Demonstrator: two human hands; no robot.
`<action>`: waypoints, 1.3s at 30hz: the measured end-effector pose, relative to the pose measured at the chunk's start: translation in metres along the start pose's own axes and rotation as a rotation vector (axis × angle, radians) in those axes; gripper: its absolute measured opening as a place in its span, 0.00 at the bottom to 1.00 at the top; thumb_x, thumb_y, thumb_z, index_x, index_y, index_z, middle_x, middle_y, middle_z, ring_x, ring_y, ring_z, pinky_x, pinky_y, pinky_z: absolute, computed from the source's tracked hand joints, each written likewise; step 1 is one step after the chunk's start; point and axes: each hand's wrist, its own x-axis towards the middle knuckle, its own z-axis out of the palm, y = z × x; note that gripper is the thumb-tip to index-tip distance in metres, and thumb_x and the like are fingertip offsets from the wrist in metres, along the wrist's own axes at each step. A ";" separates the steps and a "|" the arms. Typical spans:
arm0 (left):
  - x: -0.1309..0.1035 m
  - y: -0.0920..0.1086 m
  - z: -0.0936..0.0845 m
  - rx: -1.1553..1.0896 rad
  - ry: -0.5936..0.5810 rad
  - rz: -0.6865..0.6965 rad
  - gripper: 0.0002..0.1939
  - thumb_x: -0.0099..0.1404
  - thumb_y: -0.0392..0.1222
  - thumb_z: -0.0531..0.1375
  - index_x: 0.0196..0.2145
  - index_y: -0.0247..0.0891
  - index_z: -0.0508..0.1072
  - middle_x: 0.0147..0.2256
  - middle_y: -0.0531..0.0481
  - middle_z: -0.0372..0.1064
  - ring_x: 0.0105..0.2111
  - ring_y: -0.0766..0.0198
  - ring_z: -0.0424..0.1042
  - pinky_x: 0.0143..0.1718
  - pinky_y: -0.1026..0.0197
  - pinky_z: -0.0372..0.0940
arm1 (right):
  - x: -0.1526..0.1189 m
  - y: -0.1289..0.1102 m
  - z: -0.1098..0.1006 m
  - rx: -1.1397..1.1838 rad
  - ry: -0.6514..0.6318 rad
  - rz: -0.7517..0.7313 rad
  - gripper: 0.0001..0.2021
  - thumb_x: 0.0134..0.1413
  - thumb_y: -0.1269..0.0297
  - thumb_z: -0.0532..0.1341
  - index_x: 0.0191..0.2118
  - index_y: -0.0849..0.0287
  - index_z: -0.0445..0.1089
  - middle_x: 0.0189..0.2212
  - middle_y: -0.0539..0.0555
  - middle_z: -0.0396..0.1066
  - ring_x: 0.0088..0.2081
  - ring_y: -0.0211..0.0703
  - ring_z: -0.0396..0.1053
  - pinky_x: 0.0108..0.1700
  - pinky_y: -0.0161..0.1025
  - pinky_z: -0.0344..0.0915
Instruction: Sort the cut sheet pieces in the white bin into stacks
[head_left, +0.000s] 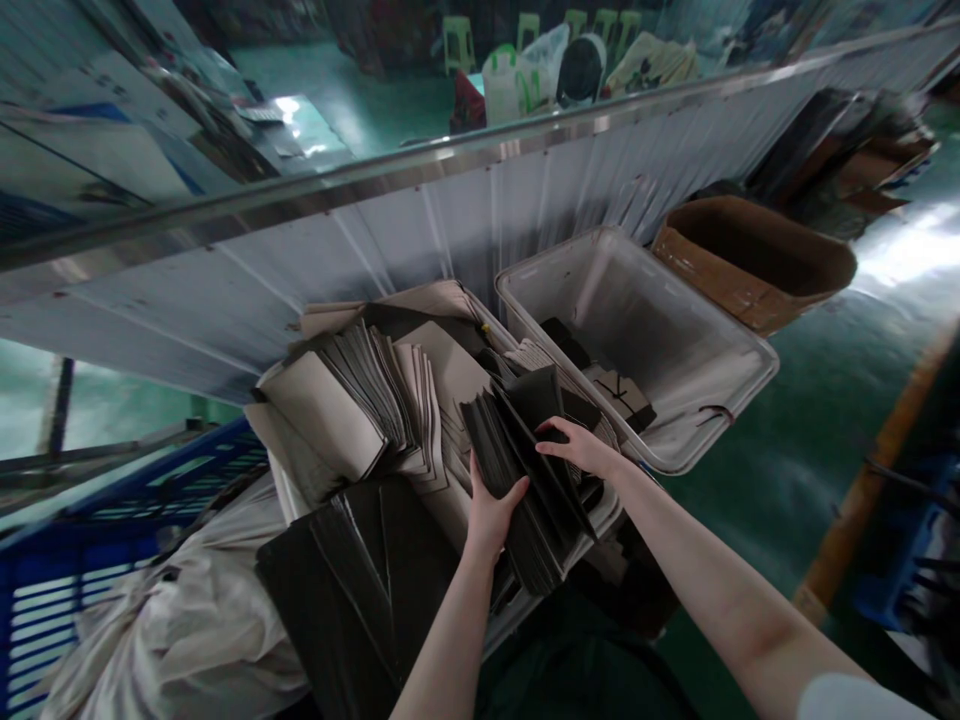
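My left hand (pixel 491 510) grips a thick stack of black sheets (pixel 499 450), its thumb on the right side and its fingers on the left. The sheets stand tilted in a packed bin (pixel 611 515). Just to the right, my right hand (pixel 581 445) reaches over looser black sheets (pixel 544 395) with its fingers stretched and apart. Its fingertips are at a sheet's face; I cannot tell how firmly they touch. Grey and beige sheets (pixel 375 390) fan out on the left of the same bin. A folded black piece (pixel 360 590) lies nearest me at the front left.
A translucent plastic bin (pixel 712 365) with a few bundles (pixel 619 390) inside stands at the right. Behind it is a cardboard box (pixel 731 260). A ribbed wall (pixel 420 225) runs along the back. At left are a blue crate (pixel 172 480) and pale cloth (pixel 195 610).
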 end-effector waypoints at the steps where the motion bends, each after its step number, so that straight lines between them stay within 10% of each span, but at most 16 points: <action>1: 0.000 -0.001 0.001 -0.001 -0.007 0.013 0.53 0.50 0.52 0.67 0.64 0.50 0.38 0.58 0.46 0.60 0.54 0.58 0.65 0.56 0.54 0.59 | 0.000 0.000 0.000 0.007 0.002 0.002 0.19 0.51 0.51 0.61 0.45 0.57 0.66 0.43 0.51 0.70 0.46 0.43 0.66 0.51 0.40 0.60; 12: 0.004 -0.001 0.004 0.032 -0.017 0.039 0.54 0.50 0.54 0.66 0.64 0.48 0.37 0.60 0.45 0.56 0.56 0.58 0.62 0.57 0.55 0.57 | 0.001 0.010 0.004 -0.036 0.069 -0.013 0.13 0.58 0.56 0.54 0.43 0.59 0.66 0.38 0.51 0.71 0.41 0.41 0.67 0.44 0.38 0.62; 20: 0.004 0.000 0.009 -0.025 -0.034 0.019 0.53 0.52 0.54 0.66 0.64 0.51 0.36 0.58 0.45 0.59 0.54 0.59 0.64 0.55 0.55 0.60 | 0.000 -0.010 0.020 -0.181 0.061 0.014 0.23 0.44 0.50 0.65 0.44 0.58 0.64 0.39 0.53 0.70 0.40 0.43 0.67 0.41 0.37 0.60; 28: -0.003 -0.001 -0.008 -0.008 0.029 -0.060 0.52 0.50 0.50 0.68 0.64 0.49 0.41 0.55 0.46 0.63 0.51 0.58 0.67 0.54 0.53 0.62 | 0.006 0.003 0.004 -0.349 0.171 0.111 0.05 0.55 0.63 0.54 0.34 0.58 0.62 0.29 0.52 0.68 0.31 0.40 0.64 0.33 0.34 0.54; 39: -0.009 0.008 -0.010 -0.233 -0.009 -0.104 0.48 0.48 0.45 0.70 0.61 0.49 0.50 0.50 0.46 0.68 0.47 0.58 0.71 0.50 0.50 0.66 | 0.006 -0.005 0.014 -0.297 0.166 0.154 0.32 0.39 0.37 0.62 0.41 0.60 0.62 0.35 0.55 0.68 0.37 0.47 0.68 0.37 0.38 0.61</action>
